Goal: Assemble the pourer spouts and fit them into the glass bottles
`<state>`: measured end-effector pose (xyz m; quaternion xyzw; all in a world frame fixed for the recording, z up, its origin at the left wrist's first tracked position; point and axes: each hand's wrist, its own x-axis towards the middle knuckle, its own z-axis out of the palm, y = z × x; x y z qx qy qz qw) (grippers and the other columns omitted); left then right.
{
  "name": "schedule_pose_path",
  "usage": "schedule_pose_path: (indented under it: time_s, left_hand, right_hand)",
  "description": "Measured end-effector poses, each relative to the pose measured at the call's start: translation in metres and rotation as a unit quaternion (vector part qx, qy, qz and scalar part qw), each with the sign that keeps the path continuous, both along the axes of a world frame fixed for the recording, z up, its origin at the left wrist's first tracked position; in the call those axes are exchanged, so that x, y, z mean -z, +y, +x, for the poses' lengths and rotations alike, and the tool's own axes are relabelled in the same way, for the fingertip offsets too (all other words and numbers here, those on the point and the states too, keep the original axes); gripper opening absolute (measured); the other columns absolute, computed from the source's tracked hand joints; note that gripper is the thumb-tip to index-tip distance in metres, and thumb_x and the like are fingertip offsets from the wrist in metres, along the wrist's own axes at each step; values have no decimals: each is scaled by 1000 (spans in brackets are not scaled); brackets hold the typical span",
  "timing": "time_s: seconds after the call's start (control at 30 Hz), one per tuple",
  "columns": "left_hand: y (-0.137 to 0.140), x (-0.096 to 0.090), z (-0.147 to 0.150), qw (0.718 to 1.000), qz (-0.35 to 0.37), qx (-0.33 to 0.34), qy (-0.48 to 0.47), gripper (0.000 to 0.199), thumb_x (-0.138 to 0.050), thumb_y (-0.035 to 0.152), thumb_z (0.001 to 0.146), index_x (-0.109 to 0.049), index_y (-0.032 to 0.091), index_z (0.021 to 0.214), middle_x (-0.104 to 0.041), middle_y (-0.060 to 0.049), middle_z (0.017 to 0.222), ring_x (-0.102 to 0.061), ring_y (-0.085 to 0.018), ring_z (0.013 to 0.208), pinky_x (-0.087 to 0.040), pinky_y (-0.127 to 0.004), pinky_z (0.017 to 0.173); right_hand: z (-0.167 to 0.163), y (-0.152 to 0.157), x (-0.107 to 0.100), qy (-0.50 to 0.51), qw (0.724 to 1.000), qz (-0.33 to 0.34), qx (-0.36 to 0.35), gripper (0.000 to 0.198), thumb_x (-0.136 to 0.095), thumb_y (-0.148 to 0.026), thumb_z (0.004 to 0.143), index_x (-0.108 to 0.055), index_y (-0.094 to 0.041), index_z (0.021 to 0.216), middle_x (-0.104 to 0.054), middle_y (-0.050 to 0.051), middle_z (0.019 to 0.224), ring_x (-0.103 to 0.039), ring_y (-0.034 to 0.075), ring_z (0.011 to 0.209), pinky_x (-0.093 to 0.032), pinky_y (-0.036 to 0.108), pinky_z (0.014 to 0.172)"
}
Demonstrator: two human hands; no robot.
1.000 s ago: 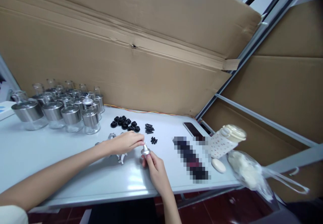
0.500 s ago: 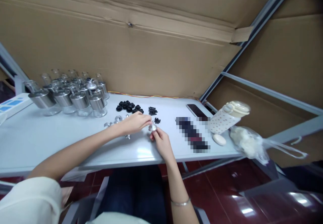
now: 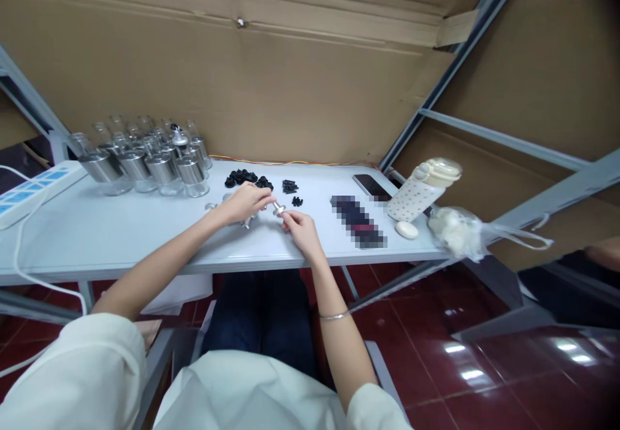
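Over the table, a small silver metal spout with a round flange and a narrow stem is held between both hands. My right hand pinches the flange from the right. The fingers of my left hand are closed at the stem's upper end, partly hiding it. Beneath the left hand lie more silver metal parts, mostly covered. Just behind are black round stoppers, black tube-like pieces and a little cluster of tiny black parts.
Glass bottles with steel sleeves crowd the table's back left; one carries a silver top. A power strip lies far left. To the right are a phone, a dotted flask, a white oval object and a plastic bag.
The camera view has shifted, so the table appears higher. The spout, upright-looking before, now shows its stem slanting up and left toward my left fingers. Both hands remain on it.
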<state>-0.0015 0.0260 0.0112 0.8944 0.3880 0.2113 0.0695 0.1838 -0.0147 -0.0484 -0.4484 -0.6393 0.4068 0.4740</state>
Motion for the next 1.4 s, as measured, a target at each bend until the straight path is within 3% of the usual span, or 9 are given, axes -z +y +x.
schedule_pose_path:
  time_s: [0.2, 0.43, 0.67, 0.77, 0.87, 1.17, 1.3, 1.4]
  left_hand:
    - [10, 0, -4, 999, -42, -31, -16, 36, -31, 37, 93, -52, 18, 71, -60, -1, 67, -53, -15, 62, -34, -25, 64]
    - [13, -3, -2, 998, -62, -2, -20, 30, -35, 37, 91, -54, 17, 80, -62, -1, 75, -54, -15, 68, -36, -24, 65]
    - [3, -10, 2, 997, -62, 13, -45, 30, -35, 37, 91, -52, 17, 75, -58, -1, 71, -52, -14, 66, -36, -24, 63]
    - [0, -12, 3, 996, -60, 11, -61, 29, -37, 37, 90, -52, 17, 76, -57, 0, 69, -51, -14, 63, -36, -24, 62]
    - [0, -10, 4, 995, -46, -9, -93, 27, -37, 38, 90, -53, 17, 81, -58, 0, 72, -52, -14, 66, -37, -25, 64]
    - [7, 4, -3, 985, -42, -34, -164, 32, -34, 37, 90, -53, 14, 101, -65, -8, 93, -60, -18, 83, -44, -29, 75]
    - [11, 7, -8, 973, -92, 0, -212, 45, -51, 40, 82, -47, 14, 119, -66, -10, 103, -64, -19, 87, -48, -30, 79]
    - [17, 9, -10, 963, -91, -6, -254, 54, -62, 38, 75, -45, 15, 121, -67, -9, 101, -64, -20, 88, -48, -33, 83]
  right_hand:
    - [-1, 5, 4, 10, 1000, 5, -11, 29, -53, -42, 80, -64, -17, 71, -55, -2, 58, -49, 12, 55, -39, 25, 59]
    - [6, 14, -3, 21, 1000, -1, -15, 31, -52, -47, 78, -61, -18, 81, -59, -1, 71, -53, 11, 56, -44, 26, 63]
    - [3, 27, -17, -12, 999, 13, -26, 32, -59, -47, 75, -60, -18, 86, -60, 0, 78, -53, 11, 59, -42, 24, 60]
    - [-3, 32, -28, -31, 997, 29, -66, 26, -61, -43, 74, -61, -18, 75, -59, -2, 69, -51, 10, 57, -41, 24, 60]
    - [-7, 37, -40, -46, 994, 36, -94, 24, -63, -40, 74, -59, -17, 65, -55, -4, 57, -50, 11, 54, -39, 24, 59]
    - [-11, 61, -57, -85, 989, 26, -120, 17, -69, -30, 70, -58, -17, 71, -62, -2, 54, -56, 11, 47, -42, 23, 55]
    - [-15, 78, -64, -97, 984, 26, -148, 27, -70, -41, 68, -60, -16, 67, -63, 0, 55, -55, 11, 46, -43, 23, 52]
    - [-19, 93, -71, -103, 978, 28, -177, 41, -66, -55, 68, -62, -15, 65, -64, 3, 56, -55, 12, 49, -44, 23, 52]
